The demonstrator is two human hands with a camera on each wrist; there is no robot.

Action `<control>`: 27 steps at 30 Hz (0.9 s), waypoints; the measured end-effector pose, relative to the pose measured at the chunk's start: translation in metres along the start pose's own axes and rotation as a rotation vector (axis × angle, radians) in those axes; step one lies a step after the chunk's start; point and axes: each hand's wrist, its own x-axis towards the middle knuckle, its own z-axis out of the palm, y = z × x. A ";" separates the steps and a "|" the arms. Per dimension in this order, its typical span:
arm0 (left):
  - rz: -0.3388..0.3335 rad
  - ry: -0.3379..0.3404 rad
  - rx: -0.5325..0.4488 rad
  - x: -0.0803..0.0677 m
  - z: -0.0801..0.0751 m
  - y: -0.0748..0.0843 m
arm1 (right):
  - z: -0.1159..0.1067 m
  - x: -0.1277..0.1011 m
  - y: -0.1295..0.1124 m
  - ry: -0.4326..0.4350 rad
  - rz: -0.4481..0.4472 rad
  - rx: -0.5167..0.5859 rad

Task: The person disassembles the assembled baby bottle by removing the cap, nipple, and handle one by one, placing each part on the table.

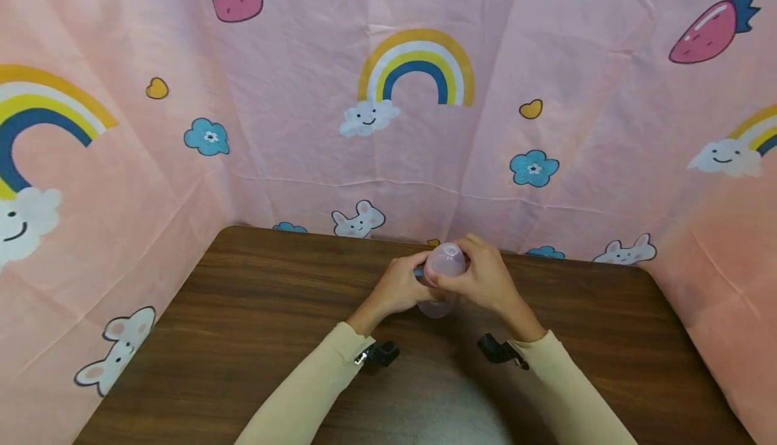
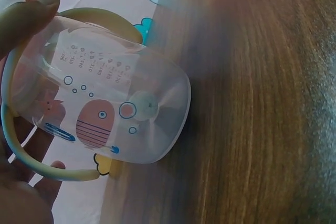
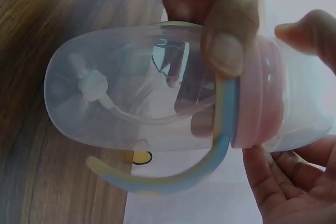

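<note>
Both hands hold a clear baby bottle (image 1: pixel 436 307) over the far part of the table. My left hand (image 1: pixel 397 286) grips its upper body, thumb on the handle ring by the pink collar (image 3: pixel 249 114). At the top, my right hand (image 1: pixel 485 274) has its thumb and fingers round the translucent domed cap (image 1: pixel 446 263). Two curved blue-and-yellow handles (image 3: pixel 163 182) stand out from the neck. A thin straw (image 3: pixel 152 121) with a round weight (image 3: pixel 93 85) shows inside. Printed on the wall are a pink fish (image 2: pixel 95 124) and measuring marks.
The brown wooden table (image 1: pixel 255 337) reaches back to a pink cloth (image 1: pixel 303 128) printed with rainbows, strawberries and rabbits. This cloth also hangs at the left and right sides. Black wrist mounts (image 1: pixel 382 353) sit at both beige sleeves (image 1: pixel 303 384).
</note>
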 end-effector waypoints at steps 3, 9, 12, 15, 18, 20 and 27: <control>0.043 0.012 0.017 0.002 0.001 -0.009 | -0.002 0.002 -0.003 -0.020 -0.004 -0.012; 0.010 0.000 0.025 0.001 -0.001 0.001 | -0.001 0.000 -0.003 -0.040 0.019 -0.012; -0.012 -0.005 0.033 0.001 -0.001 0.002 | 0.000 -0.001 -0.004 -0.047 0.037 -0.008; -0.025 -0.006 0.040 0.001 0.000 0.001 | 0.001 -0.003 -0.004 -0.041 0.057 0.004; -0.039 -0.012 0.035 0.001 0.000 0.002 | 0.002 -0.005 -0.003 -0.033 0.074 0.022; -0.045 -0.012 0.023 0.000 0.000 0.002 | 0.003 -0.008 -0.001 -0.028 0.079 0.043; -0.050 -0.005 0.011 -0.001 -0.001 0.004 | 0.012 -0.020 0.006 0.063 0.110 0.156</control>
